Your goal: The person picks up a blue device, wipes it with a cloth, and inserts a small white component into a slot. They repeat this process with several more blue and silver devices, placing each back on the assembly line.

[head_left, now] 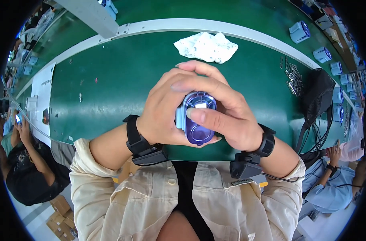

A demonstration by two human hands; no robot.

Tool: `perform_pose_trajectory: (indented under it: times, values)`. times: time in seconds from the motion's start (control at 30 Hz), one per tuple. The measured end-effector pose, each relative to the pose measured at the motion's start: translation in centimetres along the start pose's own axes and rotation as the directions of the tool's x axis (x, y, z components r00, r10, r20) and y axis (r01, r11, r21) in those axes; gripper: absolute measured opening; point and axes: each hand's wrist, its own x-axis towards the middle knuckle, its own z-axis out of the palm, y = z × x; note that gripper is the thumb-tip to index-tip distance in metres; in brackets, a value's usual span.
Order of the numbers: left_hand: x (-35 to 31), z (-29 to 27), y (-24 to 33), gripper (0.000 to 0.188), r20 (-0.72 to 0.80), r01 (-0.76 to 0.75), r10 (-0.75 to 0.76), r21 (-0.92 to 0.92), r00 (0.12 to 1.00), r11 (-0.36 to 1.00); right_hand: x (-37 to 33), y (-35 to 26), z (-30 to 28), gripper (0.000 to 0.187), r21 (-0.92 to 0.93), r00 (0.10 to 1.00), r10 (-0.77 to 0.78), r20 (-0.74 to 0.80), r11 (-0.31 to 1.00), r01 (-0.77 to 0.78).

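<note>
My left hand (161, 106) and my right hand (235, 106) are both wrapped round a small light-blue device (200, 130) with a translucent purple oval top. It is held over the near part of the green table (110, 96). The left fingers curl about its left and far sides, partly beneath the right fingers. My right thumb lies across the top, near a small white patch there. The oval end faces up, and most of the body is hidden by the hands. Beyond the hands lies a crumpled white speckled cloth (207, 47).
To the right are a pile of small metal parts (294, 80) and a black mesh bag (319, 94) with dark cables. Similar blue devices (299, 32) line the far right side past a pale metal rail (171, 25). A white sheet (42, 100) lies left; people sit at both sides.
</note>
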Motion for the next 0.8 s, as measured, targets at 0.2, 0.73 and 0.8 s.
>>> perform_pose_trajectory:
  times: [0.2, 0.73, 0.8]
  values:
    - [-0.5, 0.0, 0.7, 0.079, -0.042, 0.053, -0.055, -0.041, 0.998, 0.998, -0.1, 0.0, -0.7, 0.047, 0.054, 0.994, 0.094, 0.054, 0.994, -0.097]
    - [0.2, -0.1, 0.3, 0.078, -0.057, 0.057, -0.060, -0.044, 0.997, 0.997, -0.5, 1.1, 0.3, 0.032, 0.075, 0.999, -0.019, -0.039, 0.997, 0.022]
    - [0.1, -0.1, 0.3, 0.077, -0.044, 0.073, -0.075, -0.050, 0.996, 0.996, -0.5, 1.1, 0.3, 0.031, 0.108, 0.998, 0.028, -0.054, 0.994, -0.022]
